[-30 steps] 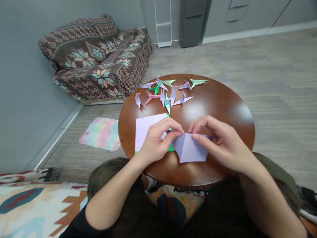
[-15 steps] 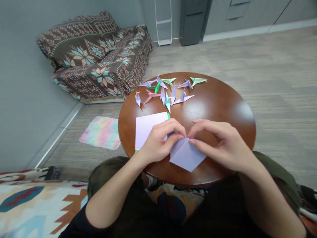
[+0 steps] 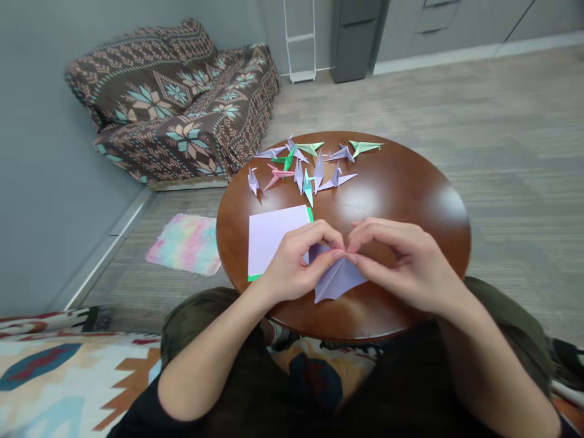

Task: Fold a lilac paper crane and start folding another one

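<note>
1. Presently, we hold a purple folded paper (image 3: 338, 283) over the near half of the brown table (image 3: 410, 182), about midway between its left and right sides.
2. Our left hand (image 3: 300, 260) grasps this paper at its far edge, with the thumb and the index finger pinched together.
3. Our right hand (image 3: 410, 258) pinches the same edge from the right side. The fingertips of both hands are very close; whether they touch each other, we cannot tell.
4. To the left lies a flat purple sheet (image 3: 274, 234), partly hidden by our left hand. Below it, a green sheet (image 3: 310, 213) shows at the edges.
5. On the far left part of the table, we see a group of folded birds: a pink bird (image 3: 278, 175), a light blue bird (image 3: 308, 190), several purple ones and some green ones.
6. Beyond the table, on the left, stands a patterned sofa (image 3: 182, 115); nearer to us, a pastel rug (image 3: 185, 243) lies on the floor.
</note>
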{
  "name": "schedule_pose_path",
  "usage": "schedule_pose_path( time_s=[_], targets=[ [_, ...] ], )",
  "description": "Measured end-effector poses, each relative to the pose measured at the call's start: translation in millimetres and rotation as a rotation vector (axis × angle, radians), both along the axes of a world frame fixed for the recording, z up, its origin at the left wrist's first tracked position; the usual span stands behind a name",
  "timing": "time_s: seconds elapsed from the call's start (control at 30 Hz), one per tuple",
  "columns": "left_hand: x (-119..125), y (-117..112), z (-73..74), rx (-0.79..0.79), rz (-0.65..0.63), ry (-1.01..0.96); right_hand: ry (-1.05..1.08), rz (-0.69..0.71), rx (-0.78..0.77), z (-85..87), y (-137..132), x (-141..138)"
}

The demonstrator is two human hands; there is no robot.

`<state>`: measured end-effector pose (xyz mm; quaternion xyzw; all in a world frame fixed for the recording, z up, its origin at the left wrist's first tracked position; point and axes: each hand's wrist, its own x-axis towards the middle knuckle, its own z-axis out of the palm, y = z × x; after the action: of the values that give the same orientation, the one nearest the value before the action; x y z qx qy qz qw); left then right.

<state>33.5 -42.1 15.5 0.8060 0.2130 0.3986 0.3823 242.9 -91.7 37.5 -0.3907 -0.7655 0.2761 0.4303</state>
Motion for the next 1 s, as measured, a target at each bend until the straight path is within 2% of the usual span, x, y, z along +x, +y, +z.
schedule_pose_path(
  time_s=[0.33, 0.63, 0.83, 0.93, 1.0],
  targets=[
    [2, -3, 1.6, -0.097, -0.024, -0.032, 0.015, -0.029, -0.018, -1.4, -1, -6],
    [5, 0, -6.4, -0.327, 0.03, -0.243, 0.053, 0.006, -0.244, -1.6, 3, 8],
    [9, 3, -12.4, -0.4, 0.052, -0.383, 0.275, 0.019, -0.25, -12.7, 7, 2],
    [8, 4, -13.3, -0.429, 0.067, -0.41, 0.253, 0.002, -0.254, -14.7, 7, -2],
    [6, 4, -12.4, -0.386, 0.093, -0.379, 0.219, -0.061, -0.219, -15.0, 8, -1]
  ],
)
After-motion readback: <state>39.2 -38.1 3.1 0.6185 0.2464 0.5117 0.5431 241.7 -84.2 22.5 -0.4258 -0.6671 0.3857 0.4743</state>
